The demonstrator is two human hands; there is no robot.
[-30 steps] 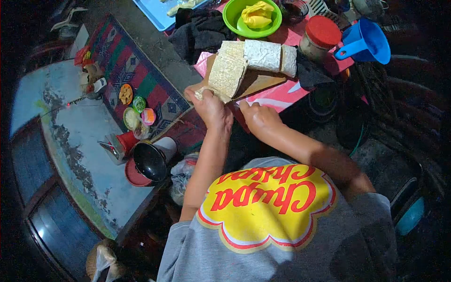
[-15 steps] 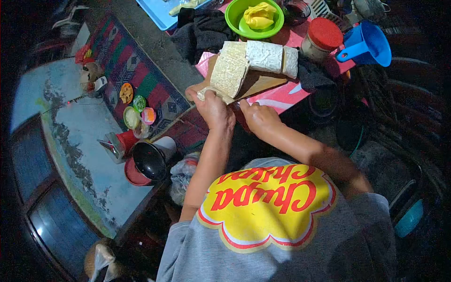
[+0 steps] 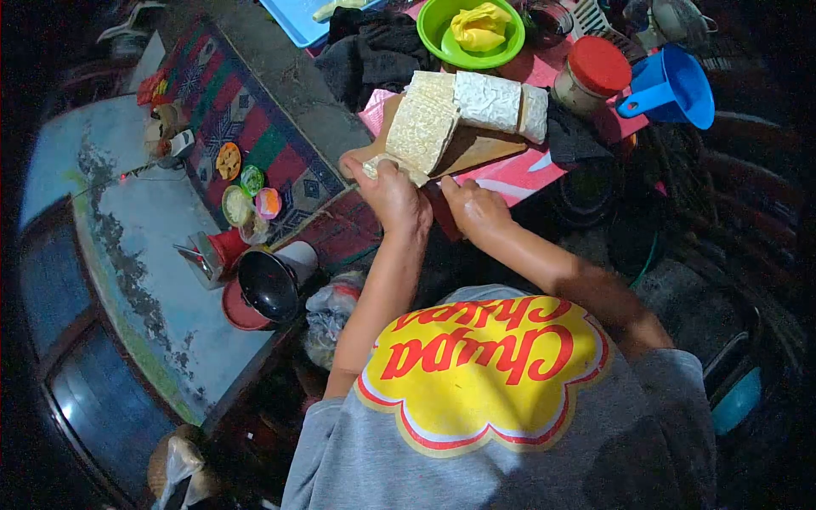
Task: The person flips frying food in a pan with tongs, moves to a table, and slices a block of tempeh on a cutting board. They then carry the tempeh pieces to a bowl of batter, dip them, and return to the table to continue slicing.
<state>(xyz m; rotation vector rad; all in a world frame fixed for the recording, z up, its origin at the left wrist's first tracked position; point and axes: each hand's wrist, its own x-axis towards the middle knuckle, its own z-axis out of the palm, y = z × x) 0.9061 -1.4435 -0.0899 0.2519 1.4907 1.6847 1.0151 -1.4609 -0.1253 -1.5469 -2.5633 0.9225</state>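
A large block of tempeh (image 3: 422,132) lies on a wooden cutting board (image 3: 480,151), cut side showing its pale beans. My left hand (image 3: 395,202) is closed at the block's near end, fingers and thumb on a thin tempeh slice (image 3: 380,164). Close by on the right, my right hand (image 3: 478,211) is curled in a grip at the near edge of the board. It appears to hold a knife by the handle; the blade is mostly hidden beside the tempeh. White-coated tempeh pieces (image 3: 487,100) rest behind the large block.
Behind the board stand a green bowl (image 3: 433,38) with a yellow bag, a red-lidded jar (image 3: 595,68) and a blue measuring jug (image 3: 671,89). Dark cloths (image 3: 374,55) lie around the board. To the left, a black bowl (image 3: 269,283) and small food dishes (image 3: 238,206) sit lower down.
The view has shifted slightly, so the board and both hands appear a little further right. My left hand still grips the slice, and the right stays close beside it.
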